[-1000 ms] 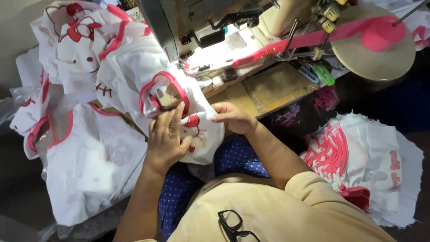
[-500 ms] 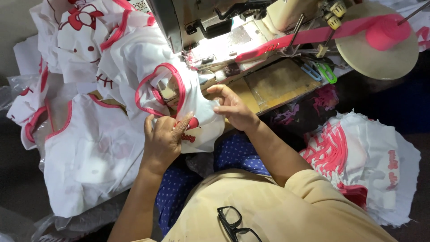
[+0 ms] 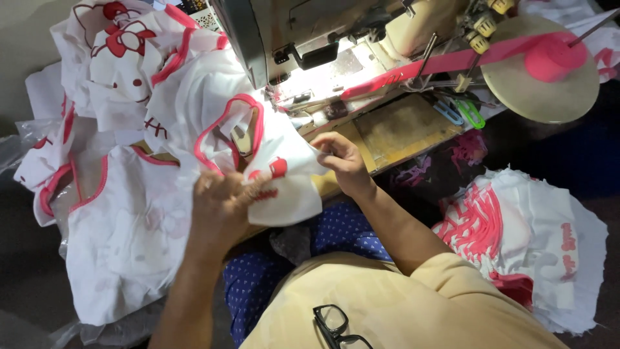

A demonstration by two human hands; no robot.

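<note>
Two bare hands work a white garment (image 3: 284,168) with pink-bound edges, seen from above by a camera on the person's head. That piece lies across the near edge of the sewing table (image 3: 394,129), directly in front of the sewing machine (image 3: 303,39), partly draped toward the person's lap. Left hand (image 3: 219,207) is closed over the lower part of the cloth, fingers curled into the fabric beside a small red printed patch; this hand is blurred, so the exact pinch cannot be told. Right hand (image 3: 342,161) grips the right edge of the same piece between thumb and fingertips, knuckles toward the machine. A pink-edged opening in the garment lies between the left hand and the machine. Pink tape (image 3: 452,61) runs from the machine to a pink spool (image 3: 555,58) on a round tan disc (image 3: 542,81) at the right. To the left sits a heap of similar white pieces (image 3: 123,84) with red cartoon prints. Low at the right, another pile of white and pink cloth (image 3: 523,239) rests on the floor. Black glasses (image 3: 336,326) hang at the collar of the person's yellow shirt (image 3: 413,304), above blue dotted trousers (image 3: 336,232).
</note>
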